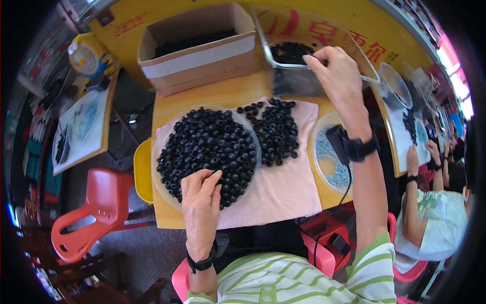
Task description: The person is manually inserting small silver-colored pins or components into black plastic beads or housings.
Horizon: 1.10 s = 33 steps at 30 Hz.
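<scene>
A round clear tray [257, 167] in front of me is heaped with black round beads [210, 144] that have holes through them. My left hand [200, 197] rests at the heap's near edge with its fingers curled in toward the thumb; anything between them is hidden. Stretched out to the far right, my right hand [338, 71] is over the clear plastic bin [324, 76], thumb and fingers drawn together. What it holds, if anything, cannot be made out. More black beads [292, 51] lie inside that bin. A loose pile of beads [276, 131] spreads on the pink cloth [288, 192].
A cardboard box [202, 63] with dark contents stands at the back. To the right sits a round tray of small blue-green pieces [336, 172]. A cable [349, 187] hangs from my right wrist device. Another person [430, 218] works at a table on the right. A red chair [101, 202] stands left.
</scene>
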{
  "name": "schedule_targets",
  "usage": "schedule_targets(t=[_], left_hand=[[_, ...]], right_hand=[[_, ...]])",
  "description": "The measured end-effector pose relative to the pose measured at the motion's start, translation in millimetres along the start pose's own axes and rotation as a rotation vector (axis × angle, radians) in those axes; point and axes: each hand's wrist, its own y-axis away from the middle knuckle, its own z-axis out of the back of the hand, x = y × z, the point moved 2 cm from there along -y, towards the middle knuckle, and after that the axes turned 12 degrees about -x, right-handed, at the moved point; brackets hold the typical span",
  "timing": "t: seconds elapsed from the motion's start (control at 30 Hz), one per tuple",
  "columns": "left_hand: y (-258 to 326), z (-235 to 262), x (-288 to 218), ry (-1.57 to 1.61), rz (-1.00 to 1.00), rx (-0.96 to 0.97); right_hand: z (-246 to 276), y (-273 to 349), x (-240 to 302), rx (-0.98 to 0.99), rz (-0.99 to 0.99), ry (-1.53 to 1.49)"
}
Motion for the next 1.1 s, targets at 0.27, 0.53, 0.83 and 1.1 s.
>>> schedule_targets(t=[0.27,0.53,0.83,1.1], left_hand=[[0.0,0.2,1.7,-0.021,0.017,0.034],[14.6,7.7,-2.9,0.250,0.048,-0.038],[56.1,-18.3,-30.4,0.856,0.414,0.198],[75.9,-39.6,-31.6,0.861,0.488,0.325]], right_hand=[[39.3,9.5,16.6,0.156,-0.138,-0.129],[94.4,110.5,-14.8,0.715,-0.140,-0.061],[98.2,147.3,-37.2,0.692,-0.114,-0.090],[97.5,160.4,-41.5,0.556,-0.172,-0.192]])
